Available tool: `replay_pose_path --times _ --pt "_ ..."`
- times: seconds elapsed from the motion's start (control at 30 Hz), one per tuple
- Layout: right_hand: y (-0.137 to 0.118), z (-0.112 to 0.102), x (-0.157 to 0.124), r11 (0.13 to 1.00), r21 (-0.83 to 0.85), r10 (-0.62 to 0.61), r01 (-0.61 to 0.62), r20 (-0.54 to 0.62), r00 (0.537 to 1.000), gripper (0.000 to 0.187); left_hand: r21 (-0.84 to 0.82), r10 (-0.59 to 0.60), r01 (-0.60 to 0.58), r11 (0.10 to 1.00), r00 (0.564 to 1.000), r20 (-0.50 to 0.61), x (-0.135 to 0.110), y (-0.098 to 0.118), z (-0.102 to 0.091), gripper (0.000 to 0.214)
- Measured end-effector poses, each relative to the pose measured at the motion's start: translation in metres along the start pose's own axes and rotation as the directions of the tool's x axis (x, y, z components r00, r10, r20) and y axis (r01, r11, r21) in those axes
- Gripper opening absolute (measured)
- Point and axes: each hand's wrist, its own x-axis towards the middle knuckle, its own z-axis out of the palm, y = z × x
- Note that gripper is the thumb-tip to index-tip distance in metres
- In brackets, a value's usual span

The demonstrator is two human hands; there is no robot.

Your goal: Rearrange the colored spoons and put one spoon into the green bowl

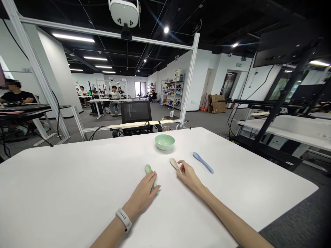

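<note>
On the white table, a light green spoon (148,168) lies with its bowl pointing away from me. My left hand (143,191) is over its handle, the fingers on top and the thumb near the handle's end. Just to the right is a beige spoon (173,163), whose handle my right hand (188,175) grips between thumb and curled fingers; most of that handle is hidden. A blue spoon (203,162) rests untouched, right of my right hand. Beyond the spoons stands a light green bowl (164,142), apart from both hands.
The white table (77,193) has rounded corners. At its far edge are a metal frame (190,79) and a black office chair (136,112). A dark stand (274,100) with a screen rises to the right. Several people sit at desks farther off.
</note>
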Motion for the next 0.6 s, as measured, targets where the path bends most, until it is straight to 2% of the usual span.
replay_pose_path --times 0.33,0.6 --pt "-0.0029 -0.0011 -0.0011 0.998 -0.006 0.070 -0.070 0.021 0.997 0.039 -0.008 0.037 -0.037 0.999 0.999 -0.017 0.0002 -0.0021 -0.0008 0.059" --pt "0.0053 0.0019 -0.0013 1.000 -0.026 0.013 -0.012 0.023 1.000 0.038 -0.019 0.010 -0.009 1.000 1.000 0.017 -0.0003 0.0029 -0.0043 0.059"
